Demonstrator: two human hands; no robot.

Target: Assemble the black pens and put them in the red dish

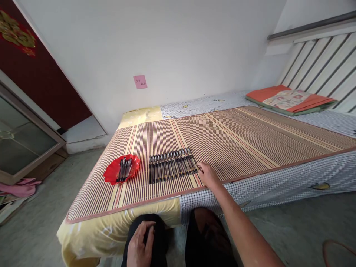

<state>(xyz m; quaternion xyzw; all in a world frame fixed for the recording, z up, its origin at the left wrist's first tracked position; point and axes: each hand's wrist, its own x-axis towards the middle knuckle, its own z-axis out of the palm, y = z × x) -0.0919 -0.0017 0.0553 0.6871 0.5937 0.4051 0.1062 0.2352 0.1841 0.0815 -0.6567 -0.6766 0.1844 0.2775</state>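
Observation:
Several black pens [171,165] lie side by side in a row on a striped bamboo mat [236,137] that covers a bed. My right hand [208,174] reaches over the mat's front edge, its fingers curled at the right end of the row and touching the last pen. A red plate [111,175] to the left of the row holds three more black pens [124,169]. My left hand [141,244] rests flat on my left knee with fingers spread, holding nothing.
A folded orange and floral blanket [290,99] lies at the bed's far right. A pink note [140,81] is stuck on the white wall. A glass-fronted cabinet [22,141] stands at the left, pink cloth [19,187] on the floor beside it.

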